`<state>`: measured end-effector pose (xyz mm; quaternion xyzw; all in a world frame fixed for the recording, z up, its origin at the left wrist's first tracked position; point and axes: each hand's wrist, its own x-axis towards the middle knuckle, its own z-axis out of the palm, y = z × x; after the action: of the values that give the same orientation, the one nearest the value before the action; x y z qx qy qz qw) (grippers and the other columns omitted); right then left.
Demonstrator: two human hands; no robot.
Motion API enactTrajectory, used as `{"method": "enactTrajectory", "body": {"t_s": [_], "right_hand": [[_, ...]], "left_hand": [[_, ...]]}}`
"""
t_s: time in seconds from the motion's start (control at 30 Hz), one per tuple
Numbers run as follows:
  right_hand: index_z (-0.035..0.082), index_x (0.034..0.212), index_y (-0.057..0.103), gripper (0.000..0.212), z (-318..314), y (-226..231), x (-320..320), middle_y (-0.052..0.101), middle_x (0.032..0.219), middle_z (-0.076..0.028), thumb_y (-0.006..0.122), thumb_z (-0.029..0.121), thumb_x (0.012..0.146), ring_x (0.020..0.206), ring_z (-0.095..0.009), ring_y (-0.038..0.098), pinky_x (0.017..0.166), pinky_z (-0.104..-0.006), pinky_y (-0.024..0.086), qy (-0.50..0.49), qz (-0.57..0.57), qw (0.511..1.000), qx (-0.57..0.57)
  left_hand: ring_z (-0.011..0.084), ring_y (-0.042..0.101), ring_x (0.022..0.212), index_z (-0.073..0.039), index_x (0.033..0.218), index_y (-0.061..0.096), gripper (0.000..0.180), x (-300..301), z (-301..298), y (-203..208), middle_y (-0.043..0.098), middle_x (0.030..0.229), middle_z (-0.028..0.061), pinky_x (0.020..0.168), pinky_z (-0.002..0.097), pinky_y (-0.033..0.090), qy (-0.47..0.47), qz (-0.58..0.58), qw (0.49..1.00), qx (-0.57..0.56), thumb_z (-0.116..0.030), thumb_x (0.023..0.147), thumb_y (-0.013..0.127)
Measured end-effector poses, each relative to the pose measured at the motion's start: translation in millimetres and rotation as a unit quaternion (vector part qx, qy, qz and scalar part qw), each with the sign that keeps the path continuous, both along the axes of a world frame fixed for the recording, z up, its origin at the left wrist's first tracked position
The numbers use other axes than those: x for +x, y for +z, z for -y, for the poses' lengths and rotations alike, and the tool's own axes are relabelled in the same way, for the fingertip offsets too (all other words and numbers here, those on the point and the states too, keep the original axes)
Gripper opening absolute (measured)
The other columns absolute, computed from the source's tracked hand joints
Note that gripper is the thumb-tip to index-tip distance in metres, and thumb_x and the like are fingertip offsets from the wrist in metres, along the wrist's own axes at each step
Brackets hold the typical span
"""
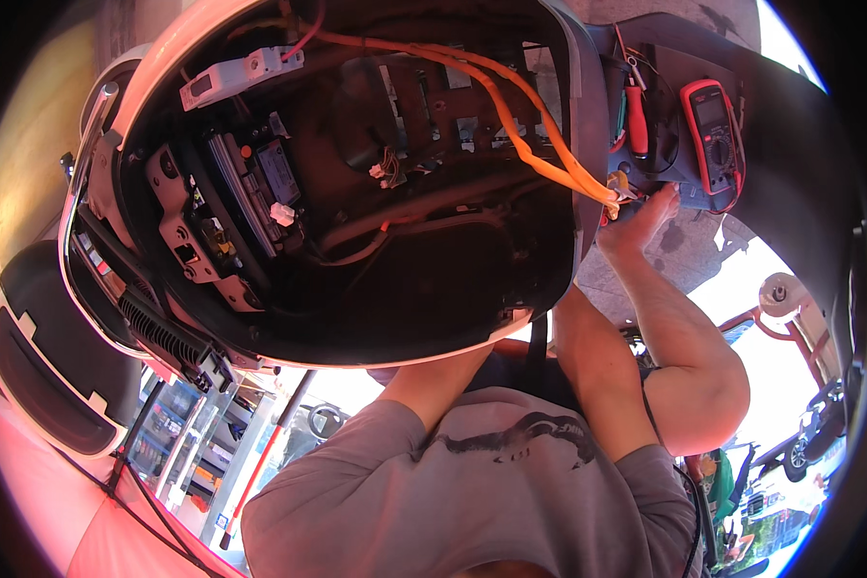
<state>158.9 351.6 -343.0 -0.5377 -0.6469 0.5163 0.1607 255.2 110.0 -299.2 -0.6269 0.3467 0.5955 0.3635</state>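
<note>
Both my forearms run up from grey sleeves and pass beneath the near rim of a large hollow vehicle body shell (pixel 433 354). Neither of my hands shows; the shell hides them, along with anything they touch or hold. Inside the shell's dark cavity sit a battery-like block (pixel 277 171), a white plug (pixel 281 214) and a bundle of thin wires (pixel 388 170). Two orange cables (pixel 511 116) cross the cavity and hang over its right edge. Their ends lie beside a bare foot (pixel 641 223) at the end of a bent leg.
Right of the shell, a red-and-black multimeter (pixel 715 140) and a red-handled screwdriver (pixel 636 122) rest on a dark surface. A white breaker-like module (pixel 236 79) sits at the shell's upper left. A black padded seat (pixel 63 356) stands on the left.
</note>
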Motion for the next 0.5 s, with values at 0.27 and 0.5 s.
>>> {"method": "enactTrajectory", "body": {"t_s": [0.27,0.5], "right_hand": [[0.001,0.142,0.038,0.064,-15.0,-5.1,13.0,0.037,0.134,-0.016,0.059,0.04,0.096,0.13,-0.027,0.037,0.118,-0.0372,0.022,0.18,0.069,0.97,0.151],[-0.002,0.149,0.033,0.079,-21.0,-3.0,15.4,0.04,0.141,-0.023,0.074,0.011,0.083,0.135,-0.038,0.036,0.116,-0.0447,0.026,0.297,0.169,0.899,0.275]], "left_hand": [[0.0184,0.065,0.07,-0.009,0.112,0.065,0.022,-0.5,-16.7,7.7,0.07,0.093,0.0067,0.062,0.0302,0.057,0.006,-0.001,1.0,0.002,-0.028,0.1,0.064],[0.0184,0.065,0.069,-0.009,0.112,0.065,0.023,-3.9,-36.7,14.6,0.07,0.093,0.0068,0.062,0.0303,0.057,0.012,0.002,1.0,0.007,-0.028,0.1,0.064]]}}
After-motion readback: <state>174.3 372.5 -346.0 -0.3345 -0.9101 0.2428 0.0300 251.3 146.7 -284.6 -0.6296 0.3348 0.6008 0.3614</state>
